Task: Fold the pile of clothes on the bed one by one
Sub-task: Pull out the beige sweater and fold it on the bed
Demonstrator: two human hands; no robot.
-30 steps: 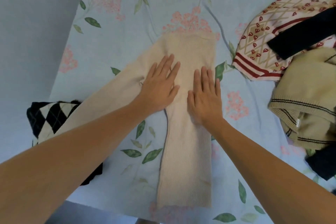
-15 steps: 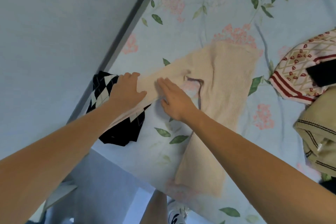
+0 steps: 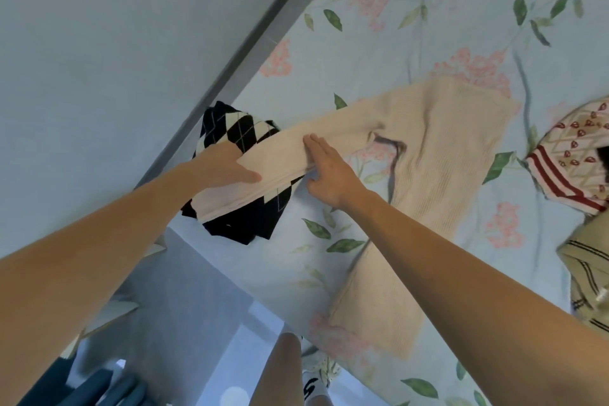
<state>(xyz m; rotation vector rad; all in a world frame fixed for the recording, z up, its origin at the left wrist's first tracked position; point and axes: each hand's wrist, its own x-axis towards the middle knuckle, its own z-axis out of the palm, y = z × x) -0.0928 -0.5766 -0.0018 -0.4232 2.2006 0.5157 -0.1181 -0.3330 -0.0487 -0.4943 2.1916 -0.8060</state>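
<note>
Cream knit sleeve [image 3: 290, 158], its long axis running from the left hand [image 3: 227, 165] past the right hand [image 3: 329, 171] to the sweater body [image 3: 461, 155] beyond, is gripped at its cuff end by the left, nearer one, and pressed flat-fingered mid-length by the right

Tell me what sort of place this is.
Most likely a bedroom. A floral bedsheet covers a bed set against a plain wall, and clothes lie on it: a cream sweater being folded, an argyle garment and a heap of knitwear.
</note>
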